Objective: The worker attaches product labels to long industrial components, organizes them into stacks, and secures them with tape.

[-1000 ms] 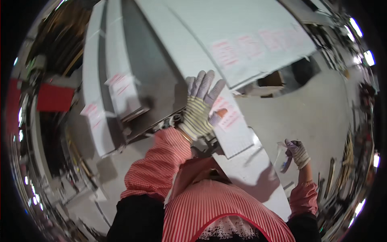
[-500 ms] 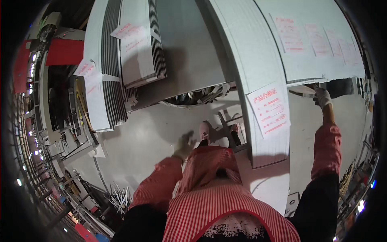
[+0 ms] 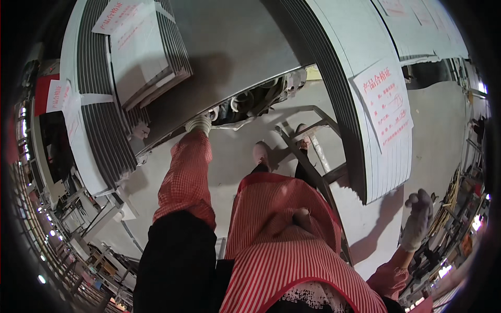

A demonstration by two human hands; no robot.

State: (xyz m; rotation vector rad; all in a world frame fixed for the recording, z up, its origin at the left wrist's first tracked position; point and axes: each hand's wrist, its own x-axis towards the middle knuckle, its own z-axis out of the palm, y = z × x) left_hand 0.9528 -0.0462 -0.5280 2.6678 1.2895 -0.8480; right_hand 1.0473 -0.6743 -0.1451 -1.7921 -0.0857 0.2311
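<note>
My left hand (image 3: 199,123), in a pale glove, reaches in under the front edge of a grey metal tabletop (image 3: 235,47). Its fingers are hidden there, beside a pile of dark and pale crumpled stuff (image 3: 250,104) below the top. Off to the right, my right hand (image 3: 417,219) hangs in the air in a whitish glove. Its fingers are loosely bent and apart, with nothing in them. Nearest to it is a stack of long white boards (image 3: 360,94) that juts over the table's edge, with a red-printed paper slip (image 3: 383,104) on top.
Left on the table lie a strapped stack of white panels (image 3: 96,130) and a smaller stack (image 3: 143,52). More white boards (image 3: 433,31) lie at the far right. A dark metal frame (image 3: 313,161) stands by my feet. Thin strips (image 3: 451,208) are heaped at right.
My left hand has gone forward and left, in under the table's edge. My right hand has drawn back toward me from beneath the far-right boards. The view has shifted.
</note>
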